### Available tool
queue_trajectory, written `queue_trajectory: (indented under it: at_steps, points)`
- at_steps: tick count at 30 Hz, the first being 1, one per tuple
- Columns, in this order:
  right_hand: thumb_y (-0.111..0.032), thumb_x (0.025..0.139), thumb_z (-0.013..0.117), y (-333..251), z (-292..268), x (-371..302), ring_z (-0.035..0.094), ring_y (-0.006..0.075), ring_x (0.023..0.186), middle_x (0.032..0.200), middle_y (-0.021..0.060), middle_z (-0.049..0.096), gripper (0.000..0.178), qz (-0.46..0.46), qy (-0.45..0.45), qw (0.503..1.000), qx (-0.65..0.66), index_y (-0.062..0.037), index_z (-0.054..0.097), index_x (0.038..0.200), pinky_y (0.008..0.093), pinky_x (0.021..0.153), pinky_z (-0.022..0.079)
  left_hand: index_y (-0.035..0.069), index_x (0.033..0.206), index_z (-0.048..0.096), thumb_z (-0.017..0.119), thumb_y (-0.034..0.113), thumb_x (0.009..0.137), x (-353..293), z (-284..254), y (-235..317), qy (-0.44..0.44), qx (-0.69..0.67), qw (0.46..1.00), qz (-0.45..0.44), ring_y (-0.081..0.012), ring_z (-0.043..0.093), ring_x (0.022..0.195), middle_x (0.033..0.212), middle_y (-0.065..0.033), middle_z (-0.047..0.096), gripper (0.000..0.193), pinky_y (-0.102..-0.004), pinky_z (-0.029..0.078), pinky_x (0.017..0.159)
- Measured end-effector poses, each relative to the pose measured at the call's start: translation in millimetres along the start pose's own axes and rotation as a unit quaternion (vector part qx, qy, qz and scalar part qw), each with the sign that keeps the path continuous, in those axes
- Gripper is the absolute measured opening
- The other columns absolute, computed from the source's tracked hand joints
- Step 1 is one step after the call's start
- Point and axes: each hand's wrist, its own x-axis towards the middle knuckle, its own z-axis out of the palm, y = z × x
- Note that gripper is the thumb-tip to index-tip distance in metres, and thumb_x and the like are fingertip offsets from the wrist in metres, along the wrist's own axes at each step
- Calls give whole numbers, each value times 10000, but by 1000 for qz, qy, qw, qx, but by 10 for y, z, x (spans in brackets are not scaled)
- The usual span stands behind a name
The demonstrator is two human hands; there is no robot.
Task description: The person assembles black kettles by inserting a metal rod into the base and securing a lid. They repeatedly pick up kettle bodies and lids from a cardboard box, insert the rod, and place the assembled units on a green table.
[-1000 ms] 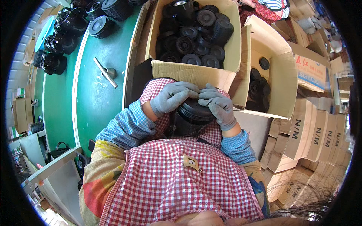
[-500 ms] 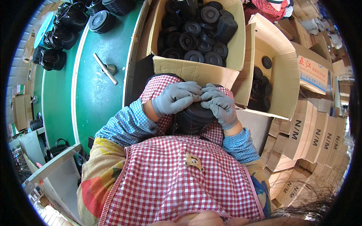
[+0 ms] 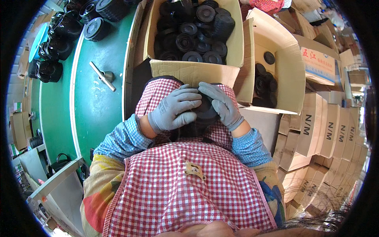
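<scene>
A black round lid [image 3: 206, 111] sits over a dark body in my lap, partly covered by my hands. What that body is, I cannot tell. My left hand [image 3: 175, 108], in a grey glove, presses on the lid's left side with its fingers together and its thumb bent near the rim. The gloved right hand [image 3: 222, 104] curves over the lid's far and right edge. Just beyond, a large open carton [image 3: 195, 70] holds many similar black lids [image 3: 188, 42]. To its right, a second carton [image 3: 287, 91] has several small black round pieces [image 3: 263, 85] inside.
At left runs a green work table [image 3: 92, 120] bearing a metal T-shaped tool [image 3: 102, 76], glossy black pots [image 3: 59, 47] and stacked black lids [image 3: 96, 29]. Closed cartons [image 3: 310, 124] are stacked at right. A person's red sleeve [image 3: 266, 6] shows at the top.
My fingers have moved from the lid's top centre out to its sides, the left hand flattening and turning. The whole view has shifted slightly, with the cartons now further left.
</scene>
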Motion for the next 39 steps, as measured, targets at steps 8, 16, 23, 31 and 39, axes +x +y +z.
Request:
queue_trajectory:
  at_steps: [8, 16, 23, 31, 39]
  points:
    - [-200, 948, 623, -43, 189, -41, 523, 286, 1327, 1378, 182, 604, 363, 40, 90, 992, 75, 4, 686, 1241, 374, 1143, 367, -17, 1114, 696, 672, 254, 960, 96, 14, -113, 40, -121, 992, -25, -366, 628, 1116, 1163, -200, 662, 313, -441, 511, 968]
    - [-76, 879, 648, -5, 218, -21, 540, 298, 1306, 1306, 178, 650, 257, 10, 134, 987, 87, 31, 731, 1098, 387, 1140, 375, -58, 1040, 692, 561, 126, 982, 155, 24, -165, 49, -42, 997, 51, -384, 639, 1097, 1120, -213, 676, 233, -468, 500, 994]
    - [-82, 888, 633, -13, 171, -63, 497, 336, 1376, 1316, 193, 653, 270, 54, 93, 992, 67, 29, 726, 1116, 422, 1166, 352, -65, 1008, 683, 516, 77, 980, 158, 47, -267, 38, 21, 990, 133, -390, 651, 1076, 1086, -220, 680, 221, -489, 505, 1003]
    - [-162, 960, 585, -61, 229, -69, 515, 372, 1348, 1298, 200, 658, 313, 32, 98, 994, -27, 18, 707, 1184, 448, 1174, 342, -30, 1035, 689, 579, 165, 985, 116, 34, -397, 25, -33, 995, 95, -394, 631, 1093, 1116, -200, 688, 229, -475, 510, 989]
    - [-236, 1022, 519, 138, 72, -24, 400, 393, 1424, 1525, 236, 435, 495, -33, 117, 984, -133, -4, 485, 1458, 496, 1187, 300, 50, 1552, 366, 445, 768, 901, 239, -48, 395, -75, 134, 988, -34, -484, 298, 1467, 1571, -261, 366, 972, -611, 165, 1194]
